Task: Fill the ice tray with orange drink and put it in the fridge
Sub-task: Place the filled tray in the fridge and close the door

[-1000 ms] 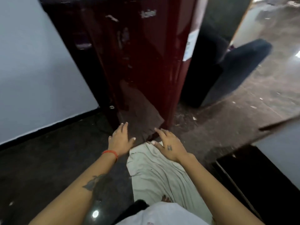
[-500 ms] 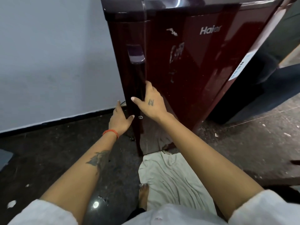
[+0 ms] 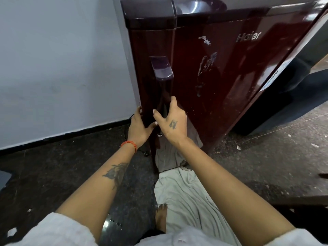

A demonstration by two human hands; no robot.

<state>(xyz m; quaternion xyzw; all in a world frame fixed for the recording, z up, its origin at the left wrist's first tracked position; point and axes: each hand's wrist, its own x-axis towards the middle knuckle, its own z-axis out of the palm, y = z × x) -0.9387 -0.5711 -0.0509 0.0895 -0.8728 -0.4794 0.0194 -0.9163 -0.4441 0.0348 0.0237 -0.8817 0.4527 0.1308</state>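
Maroon fridge [image 3: 221, 82] – glossy, hard-shelled, boxy with a rounded dark top edge, door shut. Silver brand lettering [image 3: 249, 37] sits upper right on the door, whitish scuffs and scratches [image 3: 204, 68] mark the middle, and a pale label [image 3: 274, 77] runs down its right edge. A long dark vertical handle [image 3: 162, 82] runs down the door's left side, with a chunky angular cap at the top.

Right hand [image 3: 171, 121] is at the handle's lower part, fingers curled partway around it, thumb spread – a loose half-closed grip, contact with the handle looks likely but full wrap can't be told. Small tattoo on the back of the hand. Left hand [image 3: 139, 126] lies flat and open against the fridge's left side edge, fingers up, thumb reaching toward the right hand, gripping nothing. Orange thread band [image 3: 129, 144] on the left wrist, dark tattoo on the forearm. White sleeves at the bottom of the frame.

Ice tray and orange drink not in view.

Floor [image 3: 62, 171] is dark speckled stone, dusty, with white scraps and a few water drops. Wall [image 3: 62, 68] on the left is plain pale grey-blue with a black skirting strip. A crumpled off-white cloth [image 3: 186, 197] lies on the floor touching the fridge's base; a bare foot [image 3: 161, 219] rests at its left edge. A dark bulky object [image 3: 292, 96] stands just beside the fridge on the right.
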